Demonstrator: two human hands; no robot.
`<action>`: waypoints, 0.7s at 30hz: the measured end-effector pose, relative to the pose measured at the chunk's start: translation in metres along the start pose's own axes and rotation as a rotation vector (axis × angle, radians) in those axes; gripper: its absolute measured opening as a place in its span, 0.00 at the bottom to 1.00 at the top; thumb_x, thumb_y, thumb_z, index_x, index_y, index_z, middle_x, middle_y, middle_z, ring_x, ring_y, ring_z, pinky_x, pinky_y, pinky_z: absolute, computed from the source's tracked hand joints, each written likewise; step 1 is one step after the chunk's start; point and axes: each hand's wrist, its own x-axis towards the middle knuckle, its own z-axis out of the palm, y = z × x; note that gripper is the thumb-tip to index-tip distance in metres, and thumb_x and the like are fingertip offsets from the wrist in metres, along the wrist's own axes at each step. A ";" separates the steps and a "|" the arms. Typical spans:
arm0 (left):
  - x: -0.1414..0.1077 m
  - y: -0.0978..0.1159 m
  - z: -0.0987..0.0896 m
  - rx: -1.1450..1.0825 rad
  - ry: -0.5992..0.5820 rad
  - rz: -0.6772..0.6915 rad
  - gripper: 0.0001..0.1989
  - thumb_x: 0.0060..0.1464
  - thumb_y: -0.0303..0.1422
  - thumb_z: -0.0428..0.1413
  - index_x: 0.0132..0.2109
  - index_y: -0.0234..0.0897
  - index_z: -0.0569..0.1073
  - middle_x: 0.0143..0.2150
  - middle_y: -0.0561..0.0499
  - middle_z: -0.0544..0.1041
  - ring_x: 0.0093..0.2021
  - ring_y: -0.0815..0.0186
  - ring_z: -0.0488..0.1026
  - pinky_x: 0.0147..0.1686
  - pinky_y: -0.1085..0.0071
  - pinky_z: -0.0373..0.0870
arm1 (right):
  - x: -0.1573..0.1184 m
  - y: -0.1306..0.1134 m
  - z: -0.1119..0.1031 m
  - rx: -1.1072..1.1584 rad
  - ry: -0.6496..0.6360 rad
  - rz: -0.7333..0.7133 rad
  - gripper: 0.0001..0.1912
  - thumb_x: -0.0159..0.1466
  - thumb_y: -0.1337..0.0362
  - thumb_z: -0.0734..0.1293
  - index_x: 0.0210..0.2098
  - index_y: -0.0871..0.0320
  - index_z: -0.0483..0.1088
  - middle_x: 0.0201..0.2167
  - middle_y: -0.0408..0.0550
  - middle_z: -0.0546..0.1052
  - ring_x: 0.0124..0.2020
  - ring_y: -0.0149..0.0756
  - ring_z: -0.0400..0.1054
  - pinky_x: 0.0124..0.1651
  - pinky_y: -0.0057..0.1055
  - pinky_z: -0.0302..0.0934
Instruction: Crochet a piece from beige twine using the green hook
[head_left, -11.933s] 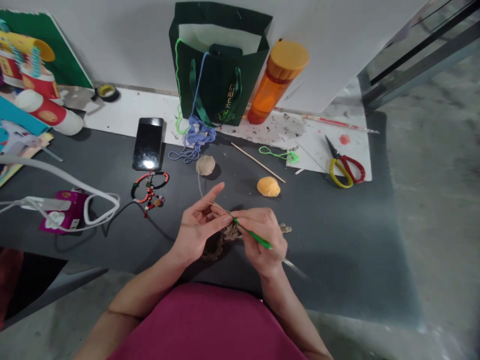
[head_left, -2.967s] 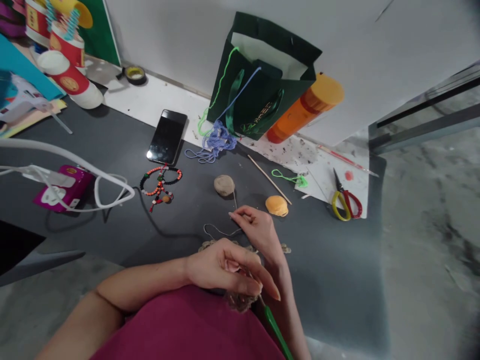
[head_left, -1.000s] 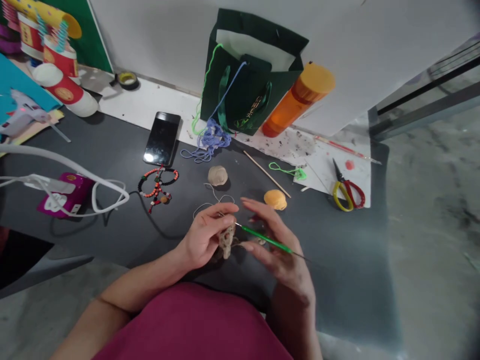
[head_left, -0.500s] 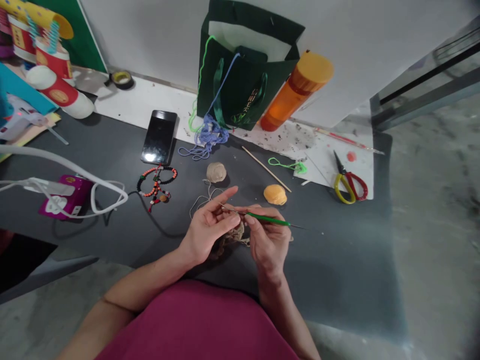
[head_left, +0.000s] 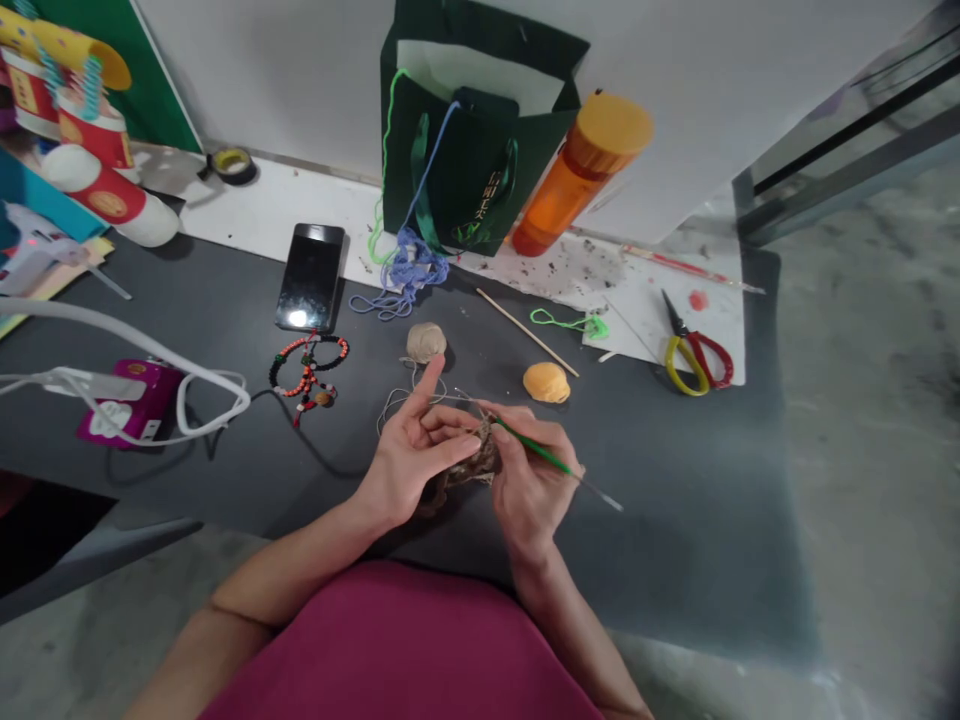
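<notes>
Twine crochet piece [head_left: 469, 466], held between both hands [head_left: 411, 445] [head_left: 529, 482]

The right hand [head_left: 529, 485] pinches a slim green crochet hook [head_left: 534, 451] against a rough beige crocheted piece [head_left: 466, 470] gripped by the left hand [head_left: 411, 450]. A pale twine strand [head_left: 397, 400] leads towards a beige twine ball [head_left: 426, 342] at twelve o'clock; a round orange lump [head_left: 546, 382] sits at one o'clock.
</notes>
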 end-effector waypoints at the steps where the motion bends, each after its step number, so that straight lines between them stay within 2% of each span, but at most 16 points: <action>1: 0.001 0.000 0.000 -0.024 -0.018 -0.032 0.51 0.44 0.28 0.72 0.73 0.45 0.61 0.33 0.57 0.81 0.33 0.72 0.76 0.40 0.74 0.73 | 0.000 0.001 0.001 0.084 0.008 0.086 0.04 0.65 0.67 0.72 0.37 0.49 0.76 0.35 0.42 0.86 0.38 0.38 0.83 0.43 0.39 0.77; 3: 0.001 -0.001 -0.001 -0.058 -0.041 -0.067 0.52 0.44 0.27 0.72 0.73 0.46 0.59 0.33 0.58 0.80 0.33 0.73 0.76 0.42 0.73 0.72 | 0.002 0.003 0.002 0.238 -0.006 0.227 0.04 0.64 0.62 0.73 0.37 0.49 0.74 0.33 0.40 0.85 0.35 0.37 0.82 0.39 0.36 0.77; 6: 0.002 0.000 -0.001 -0.084 -0.044 -0.075 0.51 0.45 0.25 0.72 0.73 0.45 0.60 0.33 0.59 0.79 0.35 0.73 0.76 0.44 0.73 0.71 | 0.005 0.003 0.000 0.362 -0.067 0.335 0.05 0.65 0.59 0.72 0.39 0.48 0.73 0.31 0.38 0.84 0.30 0.35 0.81 0.36 0.34 0.76; 11: 0.002 0.007 0.000 -0.117 -0.038 -0.132 0.41 0.44 0.27 0.72 0.66 0.41 0.71 0.30 0.58 0.77 0.33 0.74 0.73 0.38 0.75 0.69 | 0.013 0.002 -0.010 0.273 -0.157 0.369 0.07 0.67 0.56 0.69 0.39 0.49 0.69 0.27 0.39 0.82 0.27 0.35 0.78 0.32 0.32 0.73; 14: 0.002 0.011 0.000 -0.130 -0.045 -0.171 0.34 0.45 0.29 0.72 0.61 0.39 0.77 0.29 0.58 0.77 0.31 0.74 0.71 0.36 0.75 0.68 | 0.018 0.000 -0.018 0.174 -0.173 0.294 0.08 0.68 0.55 0.68 0.38 0.50 0.67 0.26 0.40 0.81 0.28 0.35 0.78 0.31 0.31 0.71; 17: 0.003 0.011 -0.001 -0.113 -0.037 -0.163 0.33 0.44 0.29 0.73 0.60 0.39 0.78 0.29 0.57 0.77 0.31 0.74 0.72 0.35 0.75 0.69 | 0.020 -0.005 -0.025 0.059 -0.222 0.156 0.04 0.70 0.57 0.66 0.40 0.50 0.67 0.28 0.42 0.82 0.33 0.37 0.79 0.33 0.34 0.72; 19: 0.003 0.009 -0.002 -0.083 -0.014 -0.127 0.35 0.43 0.28 0.73 0.60 0.40 0.77 0.28 0.58 0.77 0.30 0.73 0.71 0.34 0.75 0.69 | 0.020 -0.008 -0.029 -0.059 -0.247 0.017 0.01 0.71 0.62 0.65 0.42 0.50 0.69 0.31 0.43 0.83 0.35 0.39 0.79 0.37 0.38 0.73; 21: 0.004 0.008 -0.002 -0.067 0.011 -0.089 0.37 0.42 0.27 0.73 0.61 0.40 0.77 0.26 0.59 0.76 0.28 0.74 0.70 0.33 0.75 0.68 | 0.019 -0.010 -0.030 -0.176 -0.286 -0.161 0.07 0.69 0.67 0.66 0.44 0.49 0.72 0.35 0.44 0.85 0.37 0.39 0.80 0.40 0.40 0.73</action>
